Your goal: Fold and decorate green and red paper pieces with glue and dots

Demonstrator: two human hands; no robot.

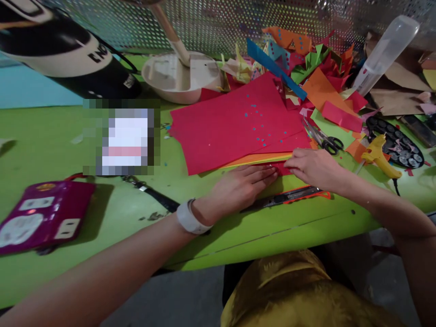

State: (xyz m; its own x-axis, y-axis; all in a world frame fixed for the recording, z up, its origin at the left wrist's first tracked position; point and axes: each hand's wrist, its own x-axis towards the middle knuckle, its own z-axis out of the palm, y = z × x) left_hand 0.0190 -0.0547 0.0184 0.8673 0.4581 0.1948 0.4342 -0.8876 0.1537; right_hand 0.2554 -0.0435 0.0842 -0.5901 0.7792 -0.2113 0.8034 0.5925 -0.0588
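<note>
My left hand [240, 185] lies with its fingers stretched flat over a narrow piece of red paper [279, 170], pressing it to the green table. At the right end of that piece, my right hand [315, 168] has its fingers drawn together in a pinch on the paper. Just beyond both hands lies a large red paper sheet [218, 131] dotted with small blue bits, with orange and yellow sheets [245, 160] showing under its near edge. A utility knife [293, 195] with an orange edge rests on my side of the hands.
Scissors [323, 136], a yellow glue gun [379, 156] and a black paint palette [397, 143] lie to the right. Coloured paper scraps [306, 59] heap at the back. Leftward are a purple power box [46, 213], a blurred-out phone-like object [126, 141] and a white dish [182, 81].
</note>
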